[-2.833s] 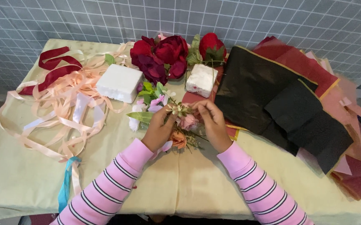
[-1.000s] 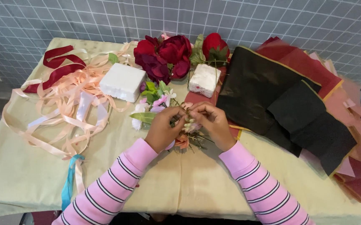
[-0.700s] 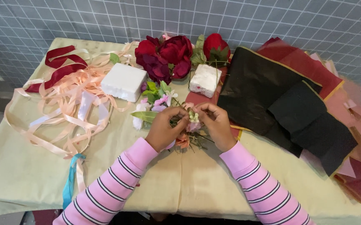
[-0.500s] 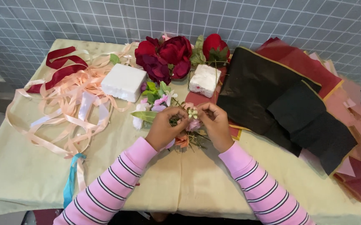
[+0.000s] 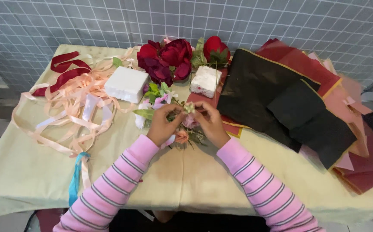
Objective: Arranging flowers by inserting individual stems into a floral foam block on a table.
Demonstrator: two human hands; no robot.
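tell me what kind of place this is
Probably a flower-arranging craft table, at home or in a small workshop. On the cloth-covered table lie dark red flowers, loose ribbons and sheets of wrapping paper, and both hands work a small flower sprig.

Pink sleeves (image 5: 122,184) showing grey stripes, dark red roses (image 5: 165,58), peach ribbons (image 5: 72,109), black paper sheets (image 5: 281,103), pale yellow tablecloth (image 5: 23,172), white foam block (image 5: 126,84).

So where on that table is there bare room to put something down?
Bare cloth lies along the near edge, between the ribbons and wrapping sheets. The far half is crowded: ribbons, foam blocks, red roses, sheets.
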